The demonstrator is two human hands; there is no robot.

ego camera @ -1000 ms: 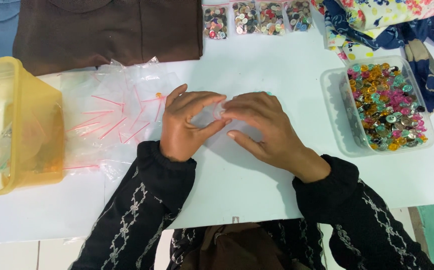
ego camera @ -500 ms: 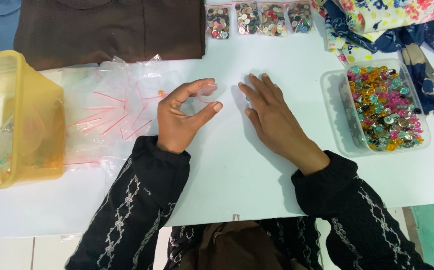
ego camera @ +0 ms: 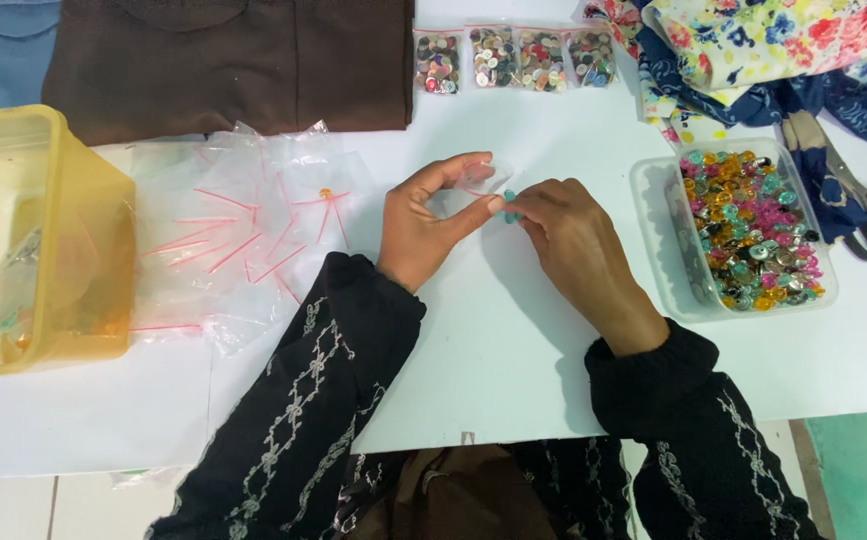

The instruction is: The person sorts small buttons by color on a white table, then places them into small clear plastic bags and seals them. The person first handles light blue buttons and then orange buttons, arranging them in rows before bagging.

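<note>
My left hand (ego camera: 424, 225) holds a small clear plastic bag (ego camera: 481, 178) with a red strip, pinched between thumb and fingers above the white table (ego camera: 514, 350). My right hand (ego camera: 569, 235) pinches teal buttons (ego camera: 509, 205) at its fingertips, right against the bag's mouth. Both hands meet at the table's middle. A clear tray (ego camera: 654, 240) of many coloured buttons (ego camera: 749, 235) stands just right of my right hand.
A heap of empty clear bags (ego camera: 244, 240) with red strips lies to the left, beside a yellow plastic tub (ego camera: 44, 240). Several filled button bags (ego camera: 514, 55) line the far edge. Brown fabric (ego camera: 224, 60), floral cloth (ego camera: 774, 45) and scissors (ego camera: 854, 195) lie at the back and right.
My hands were pressed together, then parted with the right lying flat. Now they are together again, the left holding the bag, the right bringing teal buttons to it.
</note>
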